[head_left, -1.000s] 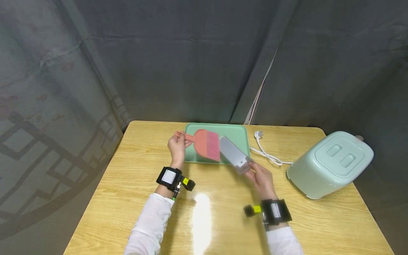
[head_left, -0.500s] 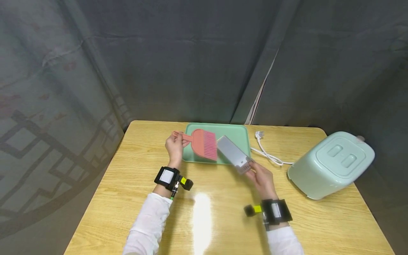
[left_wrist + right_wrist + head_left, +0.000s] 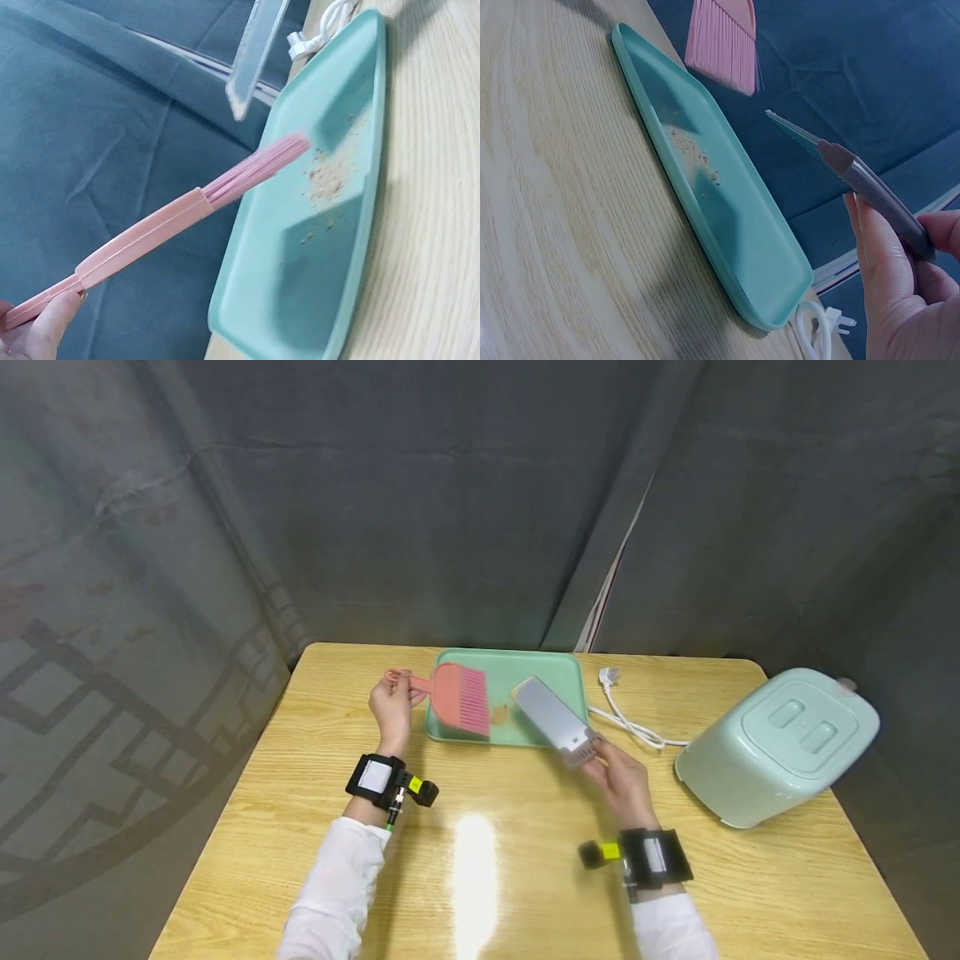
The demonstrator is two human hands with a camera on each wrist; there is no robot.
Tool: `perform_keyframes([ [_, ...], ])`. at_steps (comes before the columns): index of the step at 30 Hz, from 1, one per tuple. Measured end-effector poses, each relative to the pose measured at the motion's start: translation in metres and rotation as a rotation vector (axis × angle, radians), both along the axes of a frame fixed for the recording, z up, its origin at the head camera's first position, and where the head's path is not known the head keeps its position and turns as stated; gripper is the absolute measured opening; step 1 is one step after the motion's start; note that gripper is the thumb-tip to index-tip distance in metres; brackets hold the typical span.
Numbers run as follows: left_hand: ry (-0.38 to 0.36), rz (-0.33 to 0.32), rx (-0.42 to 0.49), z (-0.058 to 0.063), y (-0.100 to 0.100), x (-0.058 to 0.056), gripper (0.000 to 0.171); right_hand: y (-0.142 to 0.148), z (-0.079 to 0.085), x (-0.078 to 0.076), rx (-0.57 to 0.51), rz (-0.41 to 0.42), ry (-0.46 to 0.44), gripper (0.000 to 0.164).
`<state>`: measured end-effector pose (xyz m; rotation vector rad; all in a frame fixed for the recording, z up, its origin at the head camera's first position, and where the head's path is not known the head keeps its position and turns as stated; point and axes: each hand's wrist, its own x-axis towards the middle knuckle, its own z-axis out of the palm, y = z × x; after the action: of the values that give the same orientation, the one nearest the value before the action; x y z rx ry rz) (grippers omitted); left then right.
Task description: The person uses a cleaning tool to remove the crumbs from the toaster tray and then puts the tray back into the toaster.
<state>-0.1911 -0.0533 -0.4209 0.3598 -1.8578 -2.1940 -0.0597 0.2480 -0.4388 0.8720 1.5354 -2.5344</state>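
Note:
My left hand [image 3: 392, 710] pinches the handle of a pink brush [image 3: 452, 695], held level above the left part of a green tray [image 3: 555, 667]. Its pink bristles [image 3: 259, 165] point right. My right hand [image 3: 624, 781] grips the grey plastic end of a toaster crumb tray [image 3: 551, 714], a flat metal plate. Its far end slants over the green tray's right half, a gap away from the bristles. Between them, a small heap of tan crumbs [image 3: 330, 176] lies in the green tray, plain in both wrist views.
A pale green toaster [image 3: 772, 752] with a lid on top stands at the right of the wooden table [image 3: 315, 827]. Its white cord and plug [image 3: 609, 677] lie just right of the green tray. Grey curtains [image 3: 420, 527] hang behind the table.
My left hand has drawn the brush left, away from the crumb tray, and crumbs now show in the gap. My right hand has barely shifted, the crumb tray turning slightly.

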Motion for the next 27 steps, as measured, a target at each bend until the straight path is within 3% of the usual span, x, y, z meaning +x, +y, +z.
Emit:
perform_keyframes([
  [5,0.046,-0.004,0.039,0.012,-0.010,0.003,0.027,0.001,0.001,0.001,0.011,-0.013,-0.007,0.049],
  [9,0.108,-0.062,0.101,0.027,-0.011,0.005,0.027,0.002,0.000,0.000,0.017,-0.019,-0.001,0.048],
  [17,0.192,-0.190,0.175,0.056,0.013,0.015,0.023,0.001,0.000,-0.001,-0.006,-0.030,-0.001,0.047],
  [21,0.197,-0.280,0.205,0.061,0.032,0.021,0.022,-0.002,-0.001,-0.002,0.007,-0.034,0.007,0.047],
  [27,0.177,-0.382,0.231,0.058,0.054,0.026,0.021,-0.006,-0.001,-0.002,0.015,-0.034,0.016,0.048],
])
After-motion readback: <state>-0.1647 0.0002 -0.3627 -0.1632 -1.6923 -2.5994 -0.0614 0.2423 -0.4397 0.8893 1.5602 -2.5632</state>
